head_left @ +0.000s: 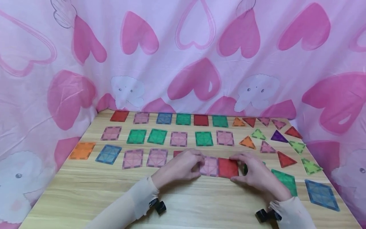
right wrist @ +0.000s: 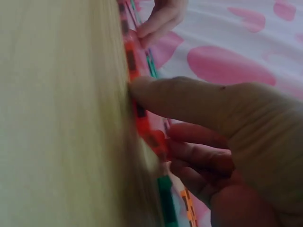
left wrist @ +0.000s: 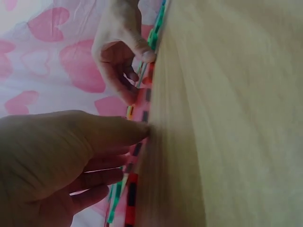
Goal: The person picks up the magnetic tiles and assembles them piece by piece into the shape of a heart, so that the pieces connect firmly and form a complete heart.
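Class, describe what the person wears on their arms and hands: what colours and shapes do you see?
The left hand and right hand wear no gloves. The left sleeve and right sleeve are pale beige and reach the wrists. At each wrist sits a small, boxy black device.

Below centre, the left hand (head_left: 182, 166) curls its fingers toward its thumb; right of it, the right hand (head_left: 257, 171) points thumb and fingers leftward (sleeved left arm (head_left: 125, 205) and right arm (head_left: 297, 214) rise from the bottom edge).
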`<action>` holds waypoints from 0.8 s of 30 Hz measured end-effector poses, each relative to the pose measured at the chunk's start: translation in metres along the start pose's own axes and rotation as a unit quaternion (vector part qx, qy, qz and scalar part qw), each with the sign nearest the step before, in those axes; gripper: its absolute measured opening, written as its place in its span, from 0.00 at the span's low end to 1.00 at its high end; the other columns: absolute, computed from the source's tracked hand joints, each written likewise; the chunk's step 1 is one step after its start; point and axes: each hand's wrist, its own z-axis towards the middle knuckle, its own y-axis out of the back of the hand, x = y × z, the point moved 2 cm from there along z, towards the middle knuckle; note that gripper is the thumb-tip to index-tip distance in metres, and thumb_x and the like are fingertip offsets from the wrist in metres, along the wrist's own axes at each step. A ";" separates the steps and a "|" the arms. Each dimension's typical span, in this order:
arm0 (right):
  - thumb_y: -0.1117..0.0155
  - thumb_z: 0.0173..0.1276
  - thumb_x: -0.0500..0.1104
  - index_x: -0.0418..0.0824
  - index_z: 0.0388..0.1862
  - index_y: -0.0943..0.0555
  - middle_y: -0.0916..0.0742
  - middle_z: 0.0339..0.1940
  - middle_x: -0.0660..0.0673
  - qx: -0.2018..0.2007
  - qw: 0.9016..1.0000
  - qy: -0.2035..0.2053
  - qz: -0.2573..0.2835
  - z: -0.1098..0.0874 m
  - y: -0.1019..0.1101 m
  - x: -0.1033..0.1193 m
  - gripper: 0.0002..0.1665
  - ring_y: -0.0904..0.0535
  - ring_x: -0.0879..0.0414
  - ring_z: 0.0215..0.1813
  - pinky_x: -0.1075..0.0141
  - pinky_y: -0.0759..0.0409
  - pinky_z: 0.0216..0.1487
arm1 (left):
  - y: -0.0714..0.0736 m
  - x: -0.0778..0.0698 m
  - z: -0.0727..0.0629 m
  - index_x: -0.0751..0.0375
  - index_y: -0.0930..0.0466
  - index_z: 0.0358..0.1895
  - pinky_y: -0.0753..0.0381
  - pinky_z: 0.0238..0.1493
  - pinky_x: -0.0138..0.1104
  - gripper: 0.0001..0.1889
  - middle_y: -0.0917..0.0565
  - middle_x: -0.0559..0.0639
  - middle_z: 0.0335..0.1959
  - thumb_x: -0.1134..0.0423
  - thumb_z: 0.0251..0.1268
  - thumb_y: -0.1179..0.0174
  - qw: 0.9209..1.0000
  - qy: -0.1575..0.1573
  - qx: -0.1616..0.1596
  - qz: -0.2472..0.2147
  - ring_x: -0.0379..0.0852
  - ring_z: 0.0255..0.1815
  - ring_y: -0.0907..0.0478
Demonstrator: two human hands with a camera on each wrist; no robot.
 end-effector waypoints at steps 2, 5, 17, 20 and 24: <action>0.08 0.58 0.57 0.47 0.70 0.13 0.13 0.66 0.43 0.018 1.000 0.010 0.002 -0.003 0.000 0.003 0.43 0.17 0.40 0.67 0.33 0.18 0.67 | 0.003 -0.002 -0.005 0.53 0.08 0.53 0.17 0.54 0.25 0.16 0.11 0.44 0.52 0.57 0.65 0.19 1.000 -0.003 0.007 -0.009 0.36 0.48 0.18; 0.08 0.57 0.60 0.49 0.70 0.13 0.15 0.62 0.49 0.035 0.999 0.026 0.005 -0.007 -0.002 0.008 0.43 0.18 0.49 0.61 0.40 0.15 0.63 | 0.005 -0.005 -0.013 0.52 0.08 0.55 0.16 0.57 0.26 0.19 0.11 0.43 0.54 0.54 0.63 0.17 0.999 -0.002 0.017 -0.031 0.35 0.52 0.17; 0.11 0.61 0.62 0.57 0.69 0.17 0.20 0.61 0.57 0.074 0.992 0.063 0.079 -0.017 -0.024 0.017 0.40 0.23 0.61 0.58 0.62 0.16 0.61 | 0.024 0.034 -0.055 0.58 0.17 0.74 0.16 0.72 0.48 0.40 0.20 0.55 0.74 0.53 0.58 0.13 0.990 0.117 -0.036 -0.068 0.53 0.72 0.23; 0.12 0.61 0.64 0.60 0.69 0.19 0.21 0.62 0.59 0.098 0.988 0.065 0.095 -0.018 -0.029 0.021 0.40 0.22 0.62 0.59 0.62 0.16 0.64 | 0.030 0.042 -0.056 0.63 0.15 0.71 0.11 0.62 0.44 0.36 0.17 0.57 0.68 0.57 0.59 0.14 0.991 0.119 -0.034 -0.050 0.52 0.65 0.21; 0.12 0.61 0.66 0.62 0.70 0.20 0.22 0.62 0.60 0.111 0.987 0.060 0.098 -0.017 -0.031 0.024 0.41 0.22 0.63 0.61 0.59 0.16 0.68 | 0.032 0.047 -0.055 0.66 0.12 0.66 0.11 0.60 0.42 0.30 0.14 0.58 0.65 0.58 0.62 0.16 0.992 0.114 -0.021 -0.044 0.53 0.63 0.18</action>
